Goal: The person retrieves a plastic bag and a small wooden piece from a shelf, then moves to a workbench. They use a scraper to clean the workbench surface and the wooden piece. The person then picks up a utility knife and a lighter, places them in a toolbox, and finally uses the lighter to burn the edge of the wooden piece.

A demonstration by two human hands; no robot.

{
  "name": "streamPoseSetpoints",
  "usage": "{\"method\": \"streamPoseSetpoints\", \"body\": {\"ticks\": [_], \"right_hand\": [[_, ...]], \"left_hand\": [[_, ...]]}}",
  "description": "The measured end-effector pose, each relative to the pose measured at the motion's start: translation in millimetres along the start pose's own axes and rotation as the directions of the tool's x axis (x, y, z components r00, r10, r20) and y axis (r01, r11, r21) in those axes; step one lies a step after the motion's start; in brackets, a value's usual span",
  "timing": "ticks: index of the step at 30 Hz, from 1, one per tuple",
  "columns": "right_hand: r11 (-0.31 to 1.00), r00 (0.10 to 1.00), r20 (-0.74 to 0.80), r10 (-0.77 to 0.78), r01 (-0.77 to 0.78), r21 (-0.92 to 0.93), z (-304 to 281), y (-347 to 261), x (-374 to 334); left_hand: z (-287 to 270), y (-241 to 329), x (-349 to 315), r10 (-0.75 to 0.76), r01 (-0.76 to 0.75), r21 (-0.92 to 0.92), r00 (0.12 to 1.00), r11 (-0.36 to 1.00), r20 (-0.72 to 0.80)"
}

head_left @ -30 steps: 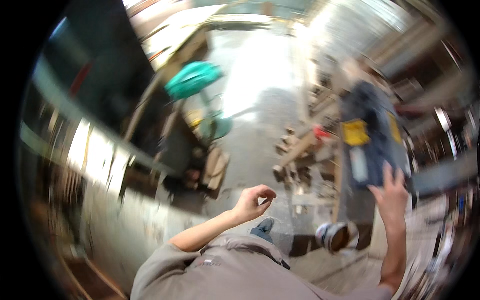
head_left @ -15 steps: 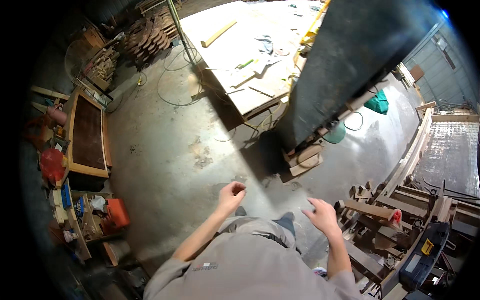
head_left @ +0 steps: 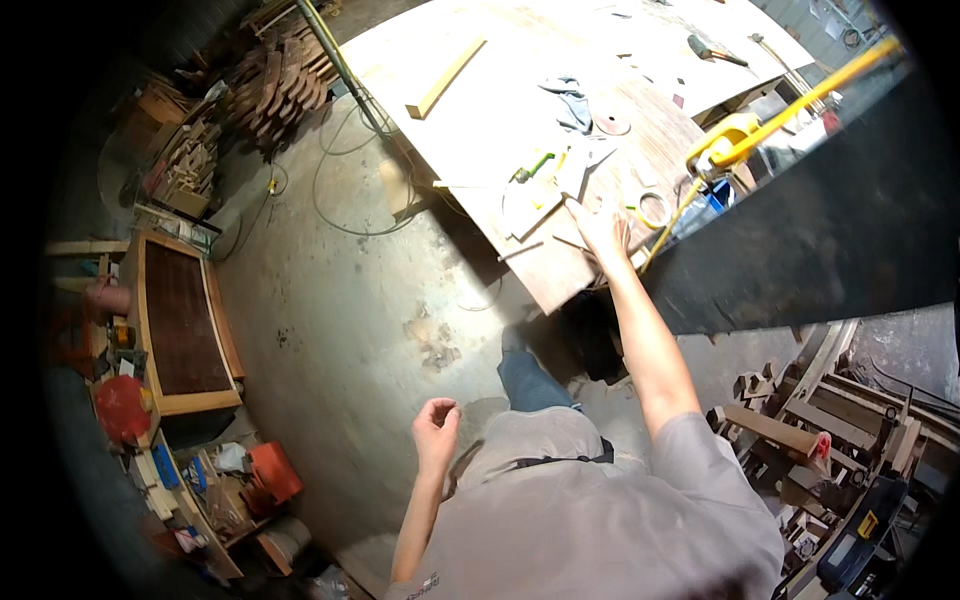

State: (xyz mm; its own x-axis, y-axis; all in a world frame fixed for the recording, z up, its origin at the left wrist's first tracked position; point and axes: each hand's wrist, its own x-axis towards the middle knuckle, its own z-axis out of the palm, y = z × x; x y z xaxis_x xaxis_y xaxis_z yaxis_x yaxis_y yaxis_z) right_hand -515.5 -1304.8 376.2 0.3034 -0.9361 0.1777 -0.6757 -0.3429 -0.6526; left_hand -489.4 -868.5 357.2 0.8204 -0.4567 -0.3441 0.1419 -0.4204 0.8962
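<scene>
Hands (head_left: 437, 428) (head_left: 604, 234) apart, right fingertips indistinct over the glaring worktable (head_left: 545, 50).

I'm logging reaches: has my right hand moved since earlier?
Yes, your right hand moved forward, from short of the worktable to over its near corner.

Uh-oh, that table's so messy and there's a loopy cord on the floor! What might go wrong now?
Two things, maybe. The right hand is reaching in among things on the crowded table, so it might nudge something, like the thin dark stick lying near the edge, and that could fall. Also, the cord loops across the floor, so a foot might catch on it if the person walked that way.
</scene>
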Motion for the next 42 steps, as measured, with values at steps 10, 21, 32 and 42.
{"method": "streamPoseSetpoints", "body": {"ticks": [10, 21, 32, 42], "right_hand": [[0.594, 0.84, 0.431, 0.329, -0.539, 0.597, 51, 23, 94], [0.806, 0.888, 0.449, 0.101, -0.337, 0.486, 34, -88, 15], [0.798, 0.644, 0.765, 0.022, -0.472, 0.375, 144, -162, -16], [0.896, 0.049, 0.91, -0.413, -0.158, 0.415, 280, -304, -97]], "left_hand": [[64, 149, 207, 0.175, -0.183, 0.028, 0.967, 0.983, 0.187], [135, 197, 328, -0.155, 0.48, -0.341, 0.732, 0.808, 0.664], [-150, 73, 364, -0.475, 0.419, -0.605, 0.877, 0.677, 0.076], [-287, -141, 194, -0.772, -0.07, -0.945, 0.56, 0.319, -0.302]]}}
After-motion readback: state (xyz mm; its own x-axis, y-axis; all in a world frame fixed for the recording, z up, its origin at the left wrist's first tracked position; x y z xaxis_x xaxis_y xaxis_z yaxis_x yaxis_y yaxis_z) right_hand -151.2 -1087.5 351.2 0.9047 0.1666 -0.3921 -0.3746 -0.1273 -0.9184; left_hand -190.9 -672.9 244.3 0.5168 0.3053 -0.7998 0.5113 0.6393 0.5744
